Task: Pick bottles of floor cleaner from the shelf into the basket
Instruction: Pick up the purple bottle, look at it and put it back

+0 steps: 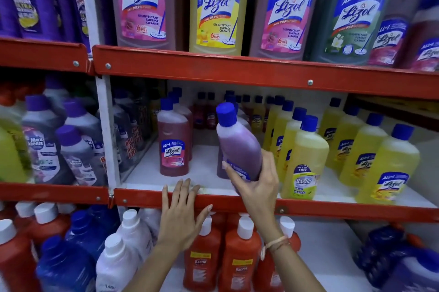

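My right hand (255, 184) grips a purple floor cleaner bottle (237, 142) with a blue cap around its lower body. The bottle tilts left, lifted just above the white middle shelf (204, 172). My left hand (184, 213) rests flat with fingers spread on the red front lip of that shelf (142, 199), holding nothing. A pink Lizol bottle (174, 142) stands upright on the shelf to the left of the held bottle. Yellow bottles (306, 161) stand in rows to the right. No basket is in view.
Large Lizol bottles (216, 6) line the top shelf above a red rail (237, 70). Red Bactin bottles (240, 253) and white-capped bottles (123, 256) crowd the bottom shelf under my arms. Purple-capped Maxkleen bottles (45, 146) fill the left bay behind a white upright (107, 139).
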The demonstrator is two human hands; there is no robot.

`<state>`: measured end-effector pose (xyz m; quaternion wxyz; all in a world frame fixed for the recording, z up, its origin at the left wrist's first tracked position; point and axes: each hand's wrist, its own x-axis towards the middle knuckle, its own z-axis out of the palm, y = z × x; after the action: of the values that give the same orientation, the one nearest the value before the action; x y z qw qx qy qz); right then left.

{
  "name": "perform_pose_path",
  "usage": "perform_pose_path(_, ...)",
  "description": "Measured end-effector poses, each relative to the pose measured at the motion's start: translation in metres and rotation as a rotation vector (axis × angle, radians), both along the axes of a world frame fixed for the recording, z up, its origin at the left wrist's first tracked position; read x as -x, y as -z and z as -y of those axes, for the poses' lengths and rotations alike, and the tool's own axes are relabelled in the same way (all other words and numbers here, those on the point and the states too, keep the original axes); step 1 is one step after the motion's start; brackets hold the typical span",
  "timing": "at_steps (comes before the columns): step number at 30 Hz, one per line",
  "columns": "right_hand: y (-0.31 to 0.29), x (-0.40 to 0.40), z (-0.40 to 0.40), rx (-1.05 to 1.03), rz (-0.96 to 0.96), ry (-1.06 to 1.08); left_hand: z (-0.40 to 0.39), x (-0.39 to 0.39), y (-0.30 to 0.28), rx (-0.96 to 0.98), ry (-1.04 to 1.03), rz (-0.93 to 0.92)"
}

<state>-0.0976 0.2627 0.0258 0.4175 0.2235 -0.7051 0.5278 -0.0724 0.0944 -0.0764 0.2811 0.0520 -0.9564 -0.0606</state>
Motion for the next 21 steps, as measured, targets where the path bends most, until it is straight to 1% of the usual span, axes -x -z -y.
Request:
perform_pose_path(3, -0.009, -0.022, -0.002, -0.096, -0.156, 0.218, 0.000, 0.000, 0.001, 0.007, -0.003, 0.005)
perform_pose_path(5, -0.010, -0.036, -0.005, -0.132, -0.199, 0.291, 0.000, -0.002, 0.000, 0.006, -0.002, 0.008)
perform_pose_path(8, -0.010, -0.050, -0.009, -0.156, -0.239, 0.308, -0.001, -0.005, -0.003, -0.012, -0.001, 0.009)
perform_pose_path(11, -0.013, -0.057, -0.011, -0.104, -0.208, 0.236, -0.002, -0.007, -0.003, -0.014, 0.006, 0.002)
perform_pose_path(13, -0.019, -0.061, -0.014, -0.048, -0.135, 0.105, -0.001, -0.008, -0.003, -0.017, 0.011, 0.000)
perform_pose_path(14, -0.023, -0.062, -0.017, -0.013, -0.090, 0.003, -0.001, -0.008, -0.003, -0.014, 0.010, 0.003)
perform_pose_path(18, -0.032, -0.063, -0.027, 0.198, 0.205, -0.583, -0.001, -0.008, -0.004, -0.010, 0.008, 0.028)
perform_pose_path(21, -0.030, -0.053, -0.030, 0.250, 0.414, -0.885, 0.002, -0.006, -0.001, -0.007, 0.017, 0.057)
